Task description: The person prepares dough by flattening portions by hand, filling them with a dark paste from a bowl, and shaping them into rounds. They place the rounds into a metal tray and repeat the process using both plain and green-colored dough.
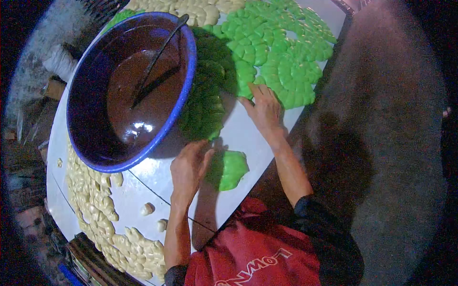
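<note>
My right hand (264, 109) is at the lower edge of a wide spread of flattened green dough pieces (286, 68), its fingertips at the green dough. My left hand (191, 162) is beside the blue basin, its fingers at the bottom tip of the shaded green pieces. Whether either hand grips anything is unclear. A separate flat green dough piece (234, 171) lies on the white table (239, 132) between my forearms. The large blue basin (189, 77) contains brown liquid (125, 85), with a dark long-handled utensil (157, 55) leaning on its rim.
Cream-coloured dough pieces (96, 218) cover the table's lower left, and more (193, 10) lie at the top. Two small pale lumps (147, 209) sit near my left forearm. A dark seam crosses the tabletop. Cluttered objects stand beyond the left edge; bare floor (400, 143) lies right.
</note>
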{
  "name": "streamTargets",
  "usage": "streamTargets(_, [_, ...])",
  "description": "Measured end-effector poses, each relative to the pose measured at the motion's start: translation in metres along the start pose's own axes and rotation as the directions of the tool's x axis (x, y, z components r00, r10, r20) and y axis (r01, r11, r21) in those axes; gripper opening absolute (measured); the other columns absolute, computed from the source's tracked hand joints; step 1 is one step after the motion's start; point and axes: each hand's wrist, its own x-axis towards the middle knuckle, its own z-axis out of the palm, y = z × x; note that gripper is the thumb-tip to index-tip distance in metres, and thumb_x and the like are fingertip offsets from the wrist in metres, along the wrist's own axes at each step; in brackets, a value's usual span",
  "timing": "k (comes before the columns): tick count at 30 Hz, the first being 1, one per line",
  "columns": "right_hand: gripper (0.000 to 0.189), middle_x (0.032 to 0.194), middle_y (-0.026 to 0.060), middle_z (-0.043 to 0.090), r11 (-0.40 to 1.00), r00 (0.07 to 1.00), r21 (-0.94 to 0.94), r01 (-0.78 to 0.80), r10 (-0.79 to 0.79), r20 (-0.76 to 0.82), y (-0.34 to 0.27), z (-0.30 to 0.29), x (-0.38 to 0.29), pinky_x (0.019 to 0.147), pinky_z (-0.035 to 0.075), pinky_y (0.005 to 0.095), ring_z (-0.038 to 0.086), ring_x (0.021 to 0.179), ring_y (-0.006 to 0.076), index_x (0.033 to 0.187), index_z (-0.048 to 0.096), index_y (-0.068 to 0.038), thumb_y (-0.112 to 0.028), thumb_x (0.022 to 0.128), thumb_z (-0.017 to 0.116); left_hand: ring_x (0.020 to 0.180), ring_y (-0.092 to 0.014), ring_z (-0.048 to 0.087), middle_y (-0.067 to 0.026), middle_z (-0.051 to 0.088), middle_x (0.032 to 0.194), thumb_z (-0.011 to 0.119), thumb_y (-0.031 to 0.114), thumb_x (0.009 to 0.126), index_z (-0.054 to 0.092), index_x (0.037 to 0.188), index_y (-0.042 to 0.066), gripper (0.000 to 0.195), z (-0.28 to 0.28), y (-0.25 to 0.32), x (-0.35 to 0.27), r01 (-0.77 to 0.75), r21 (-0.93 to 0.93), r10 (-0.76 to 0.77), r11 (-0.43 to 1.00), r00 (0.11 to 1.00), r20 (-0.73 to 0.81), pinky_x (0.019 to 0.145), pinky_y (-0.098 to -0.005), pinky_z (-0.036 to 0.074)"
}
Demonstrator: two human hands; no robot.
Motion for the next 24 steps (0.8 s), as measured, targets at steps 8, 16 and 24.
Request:
streamTargets(8, [0.037,0.108,0.0157,0.062,0.946,0.967,0.209,-0.246,0.225,0.121,0.020,-0.019,-0.004,0.085,0.050,0.0434,0.061,0.101,0.0348,0.115,0.065,-0.007,-0.023,0.082,0.071,0.088,-0.034,0.068,-0.0150,0.069,0.104,0.068,0.025,0.088,0.068,0.108,0.006,0.027,0.017,0.017,0.030,-0.093,-0.043,0.096,0.995,0.993,0.073,0.074,-0.0407,0.054])
streamTargets(16, [0.036,0.139,0.0152,0.048,0.938,0.967,-0.233,0.256,-0.249,0.058,0.059,-0.007,0.036,0.107,0.032,0.0503,0.046,0.124,0.0389,0.105,0.068,-0.009,-0.027,0.074,0.074,0.091,-0.036,0.066,-0.0177,0.068,0.104,0.067,0.023,0.088,0.067,0.109,0.003,0.029,0.036,0.029,0.071,-0.194,-0.091,0.204,0.977,0.972,0.115,0.080,-0.0423,0.053])
streamTargets(24, [0.016,0.092,0.0084,0.064,0.401,0.939,0.869,-0.290,0.293,0.178,0.037,-0.025,0.004,0.067,0.050,0.0265,0.064,0.080,0.0137,0.108,0.062,-0.005,-0.010,0.093,0.058,0.087,-0.036,0.067,-0.0187,0.068,0.100,0.068,0.023,0.089,0.068,0.110,0.005,0.028,0.046,0.014,0.085,-0.266,-0.117,0.273,0.957,0.960,0.056,0.078,-0.0425,0.053])
